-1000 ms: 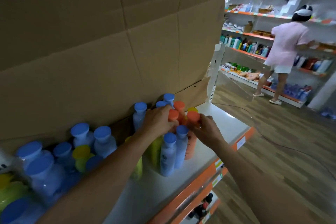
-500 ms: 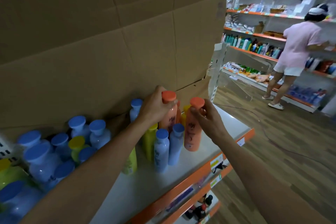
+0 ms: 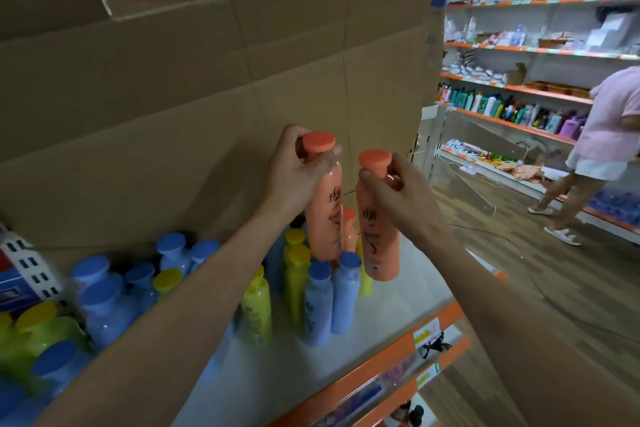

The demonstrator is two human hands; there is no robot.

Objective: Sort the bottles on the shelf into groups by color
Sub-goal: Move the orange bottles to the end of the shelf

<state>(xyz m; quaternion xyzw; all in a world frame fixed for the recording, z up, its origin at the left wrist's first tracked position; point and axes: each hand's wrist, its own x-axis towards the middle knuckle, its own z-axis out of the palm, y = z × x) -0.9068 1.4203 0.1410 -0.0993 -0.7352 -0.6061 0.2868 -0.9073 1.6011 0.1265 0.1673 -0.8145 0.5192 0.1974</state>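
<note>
Both hands are occupied, each gripping one bottle at the neck. I record the left hand curled round the left orange bottle just beneath its orange cap, and the right hand pinching the right orange bottle at the same place, thumb in front. Both bottles are upright over the white shelf, side by side and close together, the left one higher than the right; I cannot tell whether they touch. Dark lettering runs down the front of each. A third orange bottle shows in the gap between them, lower down and further back. Just in front of the held pair stand two blue bottles, upright and touching one another. Yellow bottles stand beside these, towards the left. Further left along the shelf I note a mixed crowd of blue-capped and yellow bottles, unsorted and partly blurred. A tall cardboard sheet forms the wall behind the whole row. An orange strip with labels runs along the shelf's front edge. Beyond, to the right, are a wooden floor, stocked store shelves and a person in a pink top standing at them.
</note>
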